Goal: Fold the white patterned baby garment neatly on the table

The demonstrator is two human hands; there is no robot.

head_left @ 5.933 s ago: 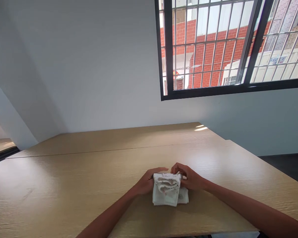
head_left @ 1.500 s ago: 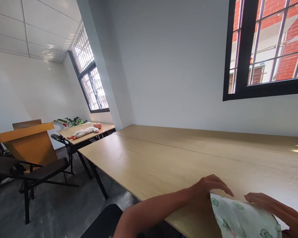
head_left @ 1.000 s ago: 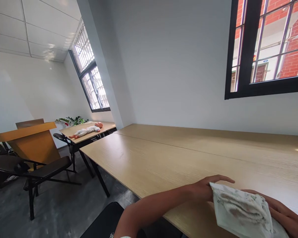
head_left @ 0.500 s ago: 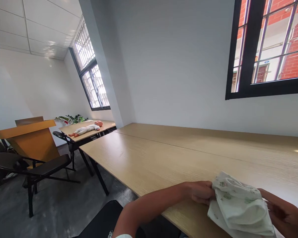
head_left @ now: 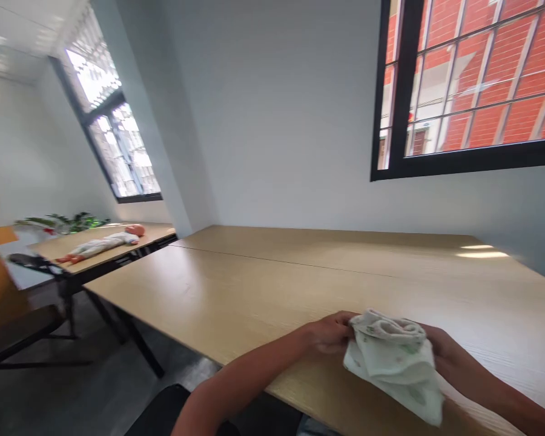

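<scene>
A small white cloth with a faint green print is bunched up just above the near edge of a long wooden table. My left hand grips its left side with curled fingers. My right hand holds its right side, fingers mostly hidden behind the fabric. The cloth's lower corner hangs toward the table edge.
A second table at the left carries a baby doll lying on its back, with a plant behind it. Dark chairs stand on the floor at the left. A barred window is in the wall on the right.
The view has swung to the right, so the cloth and both hands now sit nearer the middle. The cloth has been gathered into a tighter bundle between my hands.
</scene>
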